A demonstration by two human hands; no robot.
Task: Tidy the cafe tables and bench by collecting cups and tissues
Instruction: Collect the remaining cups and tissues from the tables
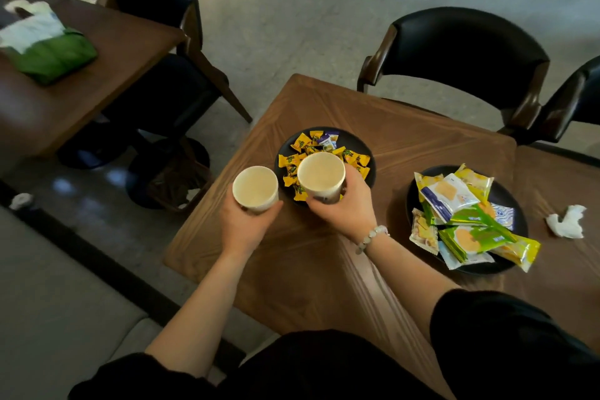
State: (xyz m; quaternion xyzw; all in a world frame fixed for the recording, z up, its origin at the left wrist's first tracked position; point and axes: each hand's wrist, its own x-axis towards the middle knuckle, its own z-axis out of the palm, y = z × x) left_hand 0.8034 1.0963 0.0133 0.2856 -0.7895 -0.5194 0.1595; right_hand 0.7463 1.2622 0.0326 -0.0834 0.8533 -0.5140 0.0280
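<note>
Left hand (248, 221) wraps one round paper cup (255, 187), right hand (341, 204) grips another cup (321, 176), both over the grained wooden bench (406, 140). A crumpled tissue (566, 222) lies near its right edge, beside a dark round snack plate (516, 230).

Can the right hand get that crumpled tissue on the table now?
Probably not yet: the right hand already holds a paper cup. The crumpled tissue lies uncovered, right of the snack plate.

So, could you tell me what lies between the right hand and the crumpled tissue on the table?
The black plate of snack packets, seen in the head view.
</note>
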